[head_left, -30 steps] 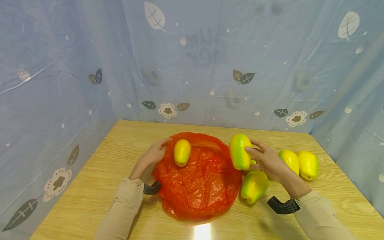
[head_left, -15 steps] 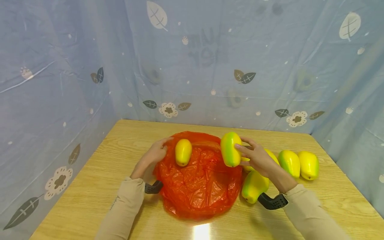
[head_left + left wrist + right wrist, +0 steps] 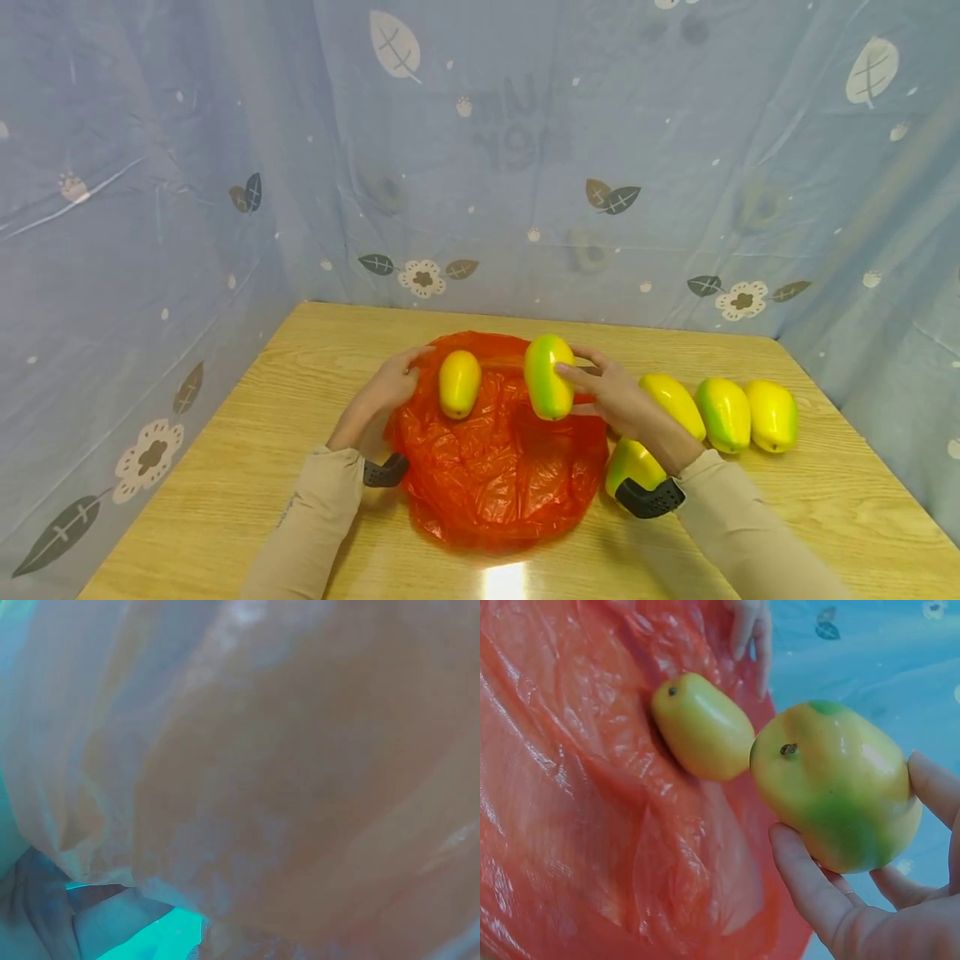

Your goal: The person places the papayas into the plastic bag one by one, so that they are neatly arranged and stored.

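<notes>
A red plastic bag (image 3: 498, 475) lies spread open on the table, crinkled inside, with one yellow mango (image 3: 460, 384) resting in it. At its upper left edge my left hand (image 3: 386, 385) grips the rim; the thin plastic (image 3: 300, 750) fills most of the left wrist view. Over the bag's right half, my right hand (image 3: 611, 392) holds a yellow-green mango (image 3: 550, 377) between thumb and fingers. In the right wrist view, this held mango (image 3: 836, 787) shows its brown stem end, and the mango in the bag (image 3: 703, 727) appears just beyond it.
Right of the bag lie several more mangoes: one (image 3: 633, 468) partly behind the right wrist, another (image 3: 672, 406) by the forearm, and two side by side, a greener one (image 3: 723, 415) and a yellow one (image 3: 771, 416). A blue patterned curtain (image 3: 525, 167) hangs around the wooden table (image 3: 225, 467).
My right hand has carried its mango leftward from the bag's right edge to over the bag, uncovering mangoes behind it. My left hand stays at the rim.
</notes>
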`<state>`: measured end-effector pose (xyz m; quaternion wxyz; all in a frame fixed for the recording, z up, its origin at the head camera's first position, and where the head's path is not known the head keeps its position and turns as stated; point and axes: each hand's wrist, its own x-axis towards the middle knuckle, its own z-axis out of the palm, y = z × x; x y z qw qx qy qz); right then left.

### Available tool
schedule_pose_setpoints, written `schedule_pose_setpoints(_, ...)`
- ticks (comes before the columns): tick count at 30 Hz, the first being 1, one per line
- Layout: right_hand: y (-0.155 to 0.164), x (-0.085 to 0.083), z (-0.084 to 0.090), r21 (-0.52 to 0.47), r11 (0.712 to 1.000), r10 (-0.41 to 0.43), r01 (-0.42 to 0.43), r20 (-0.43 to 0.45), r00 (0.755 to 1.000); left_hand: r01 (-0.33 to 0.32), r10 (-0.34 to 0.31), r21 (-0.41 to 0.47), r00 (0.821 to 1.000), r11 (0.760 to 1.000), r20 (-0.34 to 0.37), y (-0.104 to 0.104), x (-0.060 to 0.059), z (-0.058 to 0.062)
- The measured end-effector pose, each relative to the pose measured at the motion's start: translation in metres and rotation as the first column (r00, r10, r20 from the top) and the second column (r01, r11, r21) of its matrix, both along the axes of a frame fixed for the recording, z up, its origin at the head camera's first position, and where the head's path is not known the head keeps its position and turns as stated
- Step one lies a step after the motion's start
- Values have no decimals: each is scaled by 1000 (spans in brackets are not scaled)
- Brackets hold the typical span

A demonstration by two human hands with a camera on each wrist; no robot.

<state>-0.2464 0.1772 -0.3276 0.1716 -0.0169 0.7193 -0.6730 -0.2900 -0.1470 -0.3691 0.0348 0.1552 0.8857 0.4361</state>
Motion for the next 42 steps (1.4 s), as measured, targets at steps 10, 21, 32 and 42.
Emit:
schedule_pose_setpoints(10,-16,-7,-7,4,999,42,-42,7,999,-14,14,-2,1000,1000,22,0,-1,0)
schedule_pose_setpoints(21,-36,-15,-11,-10,1000,20,-20,15,1000,-13,13,-12,1000,1000,23,1,0,0)
schedule_pose_setpoints(32,-51,-23,-29,111,994,-17,17,6,1000,-18,18,-37,1000,999,3,4,2,-3)
schedule_pose_setpoints(42,-58,-29,-38,137,988,-74,69,31,997,-22,22,-24,1000,999,3,7,7,-2)
